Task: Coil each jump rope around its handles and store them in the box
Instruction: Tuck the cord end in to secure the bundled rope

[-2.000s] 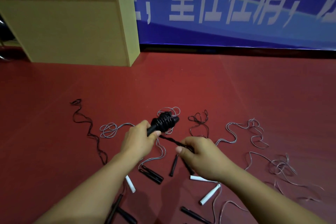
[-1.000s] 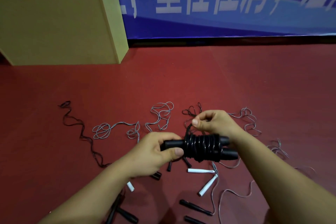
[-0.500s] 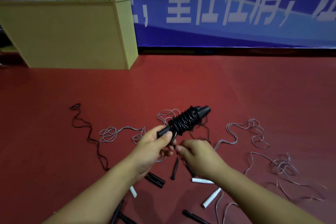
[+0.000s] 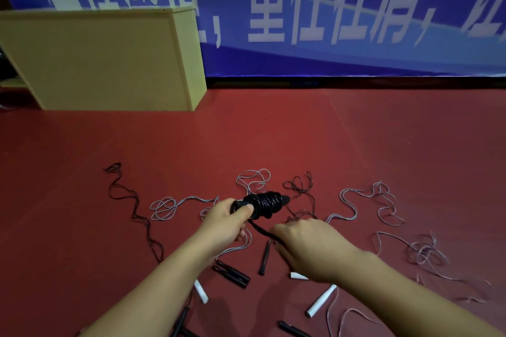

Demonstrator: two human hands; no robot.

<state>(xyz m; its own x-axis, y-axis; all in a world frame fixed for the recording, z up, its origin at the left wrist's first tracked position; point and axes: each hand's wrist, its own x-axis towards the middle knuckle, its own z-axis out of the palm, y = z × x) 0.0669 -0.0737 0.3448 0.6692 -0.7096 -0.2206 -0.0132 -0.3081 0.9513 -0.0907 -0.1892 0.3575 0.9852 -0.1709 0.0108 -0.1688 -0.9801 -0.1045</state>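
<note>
Jump rope point(image 4: 264, 204), coiled on its handles, sits gripped in left hand point(image 4: 228, 223) while right hand point(image 4: 306, 243), just below, pinches its loose black tail.

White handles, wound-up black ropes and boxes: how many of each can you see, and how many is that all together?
White handles: 3 (one is partly hidden under a hand)
Coiled black jump rope: 1
Wooden box: 1
Total: 5
</note>
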